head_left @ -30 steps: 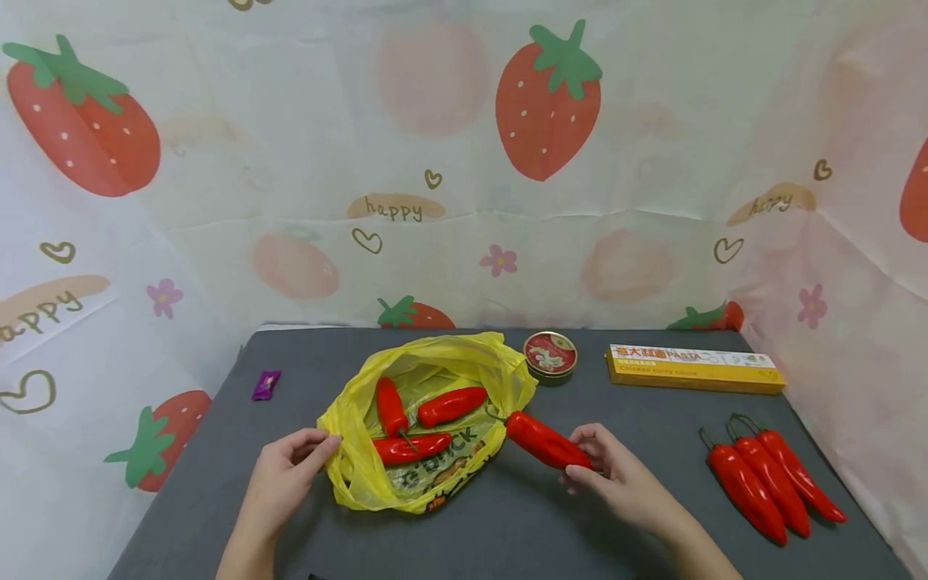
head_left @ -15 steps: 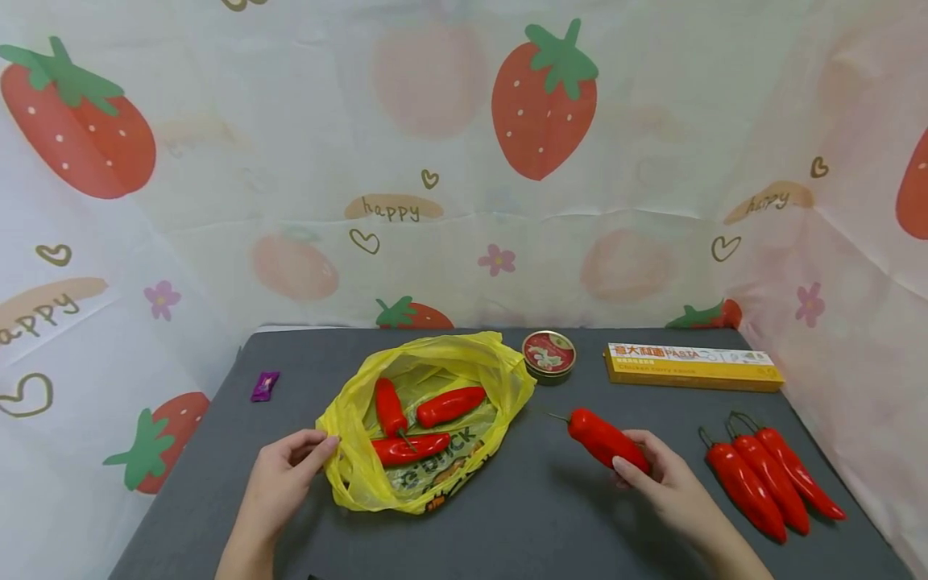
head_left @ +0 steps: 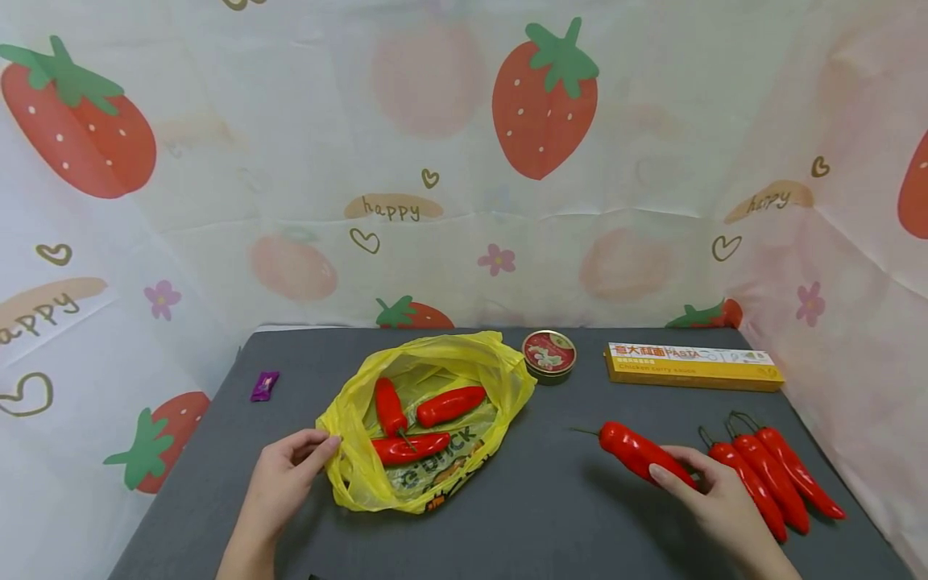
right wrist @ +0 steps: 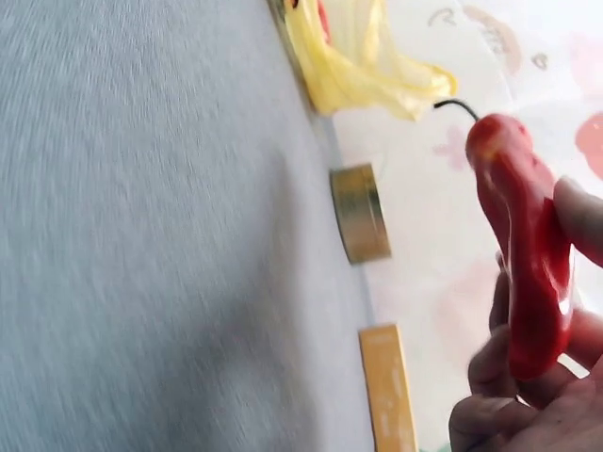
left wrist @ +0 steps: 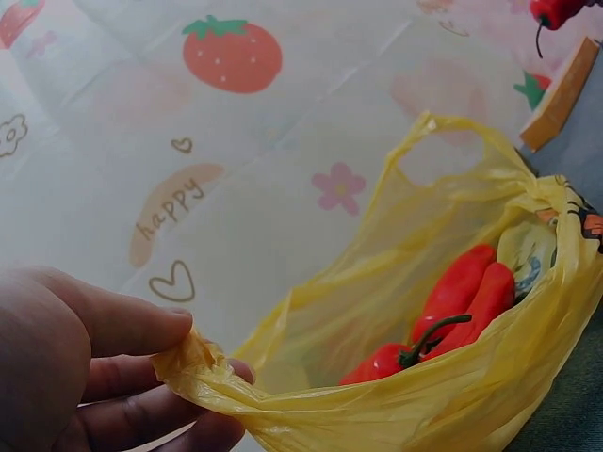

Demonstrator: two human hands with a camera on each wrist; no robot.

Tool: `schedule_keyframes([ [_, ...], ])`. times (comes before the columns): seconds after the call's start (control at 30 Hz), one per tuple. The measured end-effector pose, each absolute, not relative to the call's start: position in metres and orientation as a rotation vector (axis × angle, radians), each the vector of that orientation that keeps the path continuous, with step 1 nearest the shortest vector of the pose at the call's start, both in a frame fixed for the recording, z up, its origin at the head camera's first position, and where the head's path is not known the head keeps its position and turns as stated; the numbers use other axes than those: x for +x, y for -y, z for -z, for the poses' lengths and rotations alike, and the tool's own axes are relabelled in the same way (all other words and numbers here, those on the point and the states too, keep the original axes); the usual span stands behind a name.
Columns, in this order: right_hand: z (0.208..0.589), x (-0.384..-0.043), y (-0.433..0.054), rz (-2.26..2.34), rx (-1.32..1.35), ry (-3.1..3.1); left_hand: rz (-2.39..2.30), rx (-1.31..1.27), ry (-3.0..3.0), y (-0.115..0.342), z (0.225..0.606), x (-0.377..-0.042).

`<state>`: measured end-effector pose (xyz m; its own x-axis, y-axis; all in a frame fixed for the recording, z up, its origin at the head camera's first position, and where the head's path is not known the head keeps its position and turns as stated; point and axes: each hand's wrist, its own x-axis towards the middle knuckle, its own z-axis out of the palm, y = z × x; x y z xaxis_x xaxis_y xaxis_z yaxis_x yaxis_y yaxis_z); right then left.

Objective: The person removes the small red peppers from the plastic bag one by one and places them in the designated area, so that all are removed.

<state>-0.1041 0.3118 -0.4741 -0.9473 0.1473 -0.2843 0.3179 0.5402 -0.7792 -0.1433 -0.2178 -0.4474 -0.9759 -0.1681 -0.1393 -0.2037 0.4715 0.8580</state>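
Note:
My left hand (head_left: 286, 475) pinches the left rim of a yellow plastic bag (head_left: 351, 475) between thumb and fingers, and the bag's mouth gapes wide. Inside it lie three red chili peppers, one of them a chili (head_left: 451, 406) at the right. My right hand (head_left: 714, 491) grips another red chili pepper (head_left: 638, 451) by its tip end, above the table, with the stem pointing left toward the bag. In the right wrist view this chili (right wrist: 523, 235) sits between thumb and fingers. Just beyond the hand, three more chilies (head_left: 776, 475) lie side by side, partly overlapped by it.
A round red-lidded tin (head_left: 549, 354) stands behind the bag's right side. Farther right lies a yellow pasta box (head_left: 692, 369). A small purple wrapped candy (head_left: 265, 386) is at the left on the grey table (head_left: 536, 524). A strawberry-print cloth (head_left: 435, 161) hangs behind.
My right hand has carried the chili away from the bag's right edge, rightward toward the three chilies on the table. My left hand keeps its hold on the bag rim.

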Motion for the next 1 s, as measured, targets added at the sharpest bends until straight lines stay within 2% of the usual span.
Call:
schedule_keyframes([
  [0.23,0.472,-0.098,-0.332,1.313,0.481,-2.584,-1.545,-0.349,-2.655,0.219,0.450,-0.144],
  [1.0,0.474,-0.087,-0.367,0.788,0.437,-2.953,-1.519,-0.353,-2.661,0.220,0.450,-0.145],
])
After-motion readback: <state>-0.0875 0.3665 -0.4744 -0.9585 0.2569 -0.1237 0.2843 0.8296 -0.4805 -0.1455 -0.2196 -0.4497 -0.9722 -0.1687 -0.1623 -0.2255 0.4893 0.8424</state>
